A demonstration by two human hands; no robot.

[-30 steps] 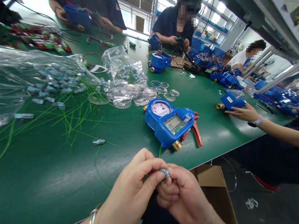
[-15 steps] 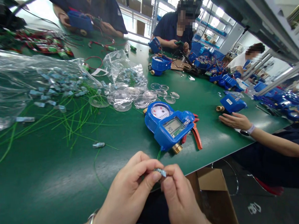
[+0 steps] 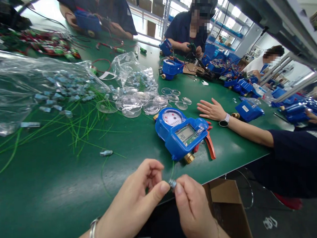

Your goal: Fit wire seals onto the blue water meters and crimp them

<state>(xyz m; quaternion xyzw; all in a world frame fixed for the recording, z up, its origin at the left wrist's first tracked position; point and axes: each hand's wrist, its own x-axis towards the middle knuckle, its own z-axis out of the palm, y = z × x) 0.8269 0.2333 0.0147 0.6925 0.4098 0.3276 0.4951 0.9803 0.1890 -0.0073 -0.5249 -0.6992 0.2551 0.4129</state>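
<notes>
A small light-blue wire seal is pinched between the thumb and forefinger of my right hand. A thin green wire runs from the seal up to the blue water meter, which lies on the table with its round dial and digital display facing up. My left hand is close on the left side, its curled fingers parted from the thumb; the thumb tip is beside the seal, and whether it touches I cannot tell. Another seal with a green wire lies to the left on the green table.
Plastic bags of seals with green wires cover the left. Clear discs lie behind the meter, orange-handled pliers beside it. A co-worker's hand reaches in from the right. A cardboard box stands below the table edge.
My left fingers have come off the seal and parted from the thumb, while my right hand keeps it. The co-worker's hand has moved left from a blue meter toward the clear discs.
</notes>
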